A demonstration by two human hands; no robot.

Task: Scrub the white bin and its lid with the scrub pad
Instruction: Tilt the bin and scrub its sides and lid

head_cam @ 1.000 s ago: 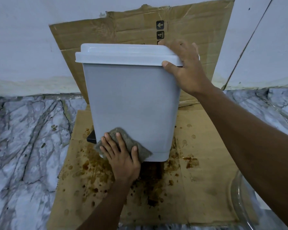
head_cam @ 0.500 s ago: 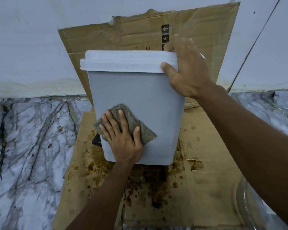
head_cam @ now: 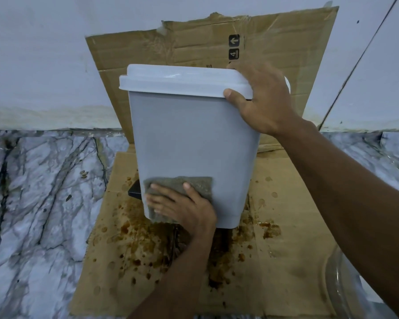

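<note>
White bin [head_cam: 194, 146]: where is it placed, and how is it pointed?

— It is stood midway along the far edge of the stained cardboard [head_cam: 286, 231]. Its long axis is upright, lid [head_cam: 177, 81] on top, a broad wall faced toward the camera; a slight lean may be present, the base being partly hidden.

— And the scrubbing?

— The scrub pad [head_cam: 194, 184] is pressed low on that wall by the left hand [head_cam: 184, 210], fingers spread flat; the lid's right corner is gripped by the right hand [head_cam: 260, 100]. Overlapping strokes are best worked upward, the bin braced from above.
</note>
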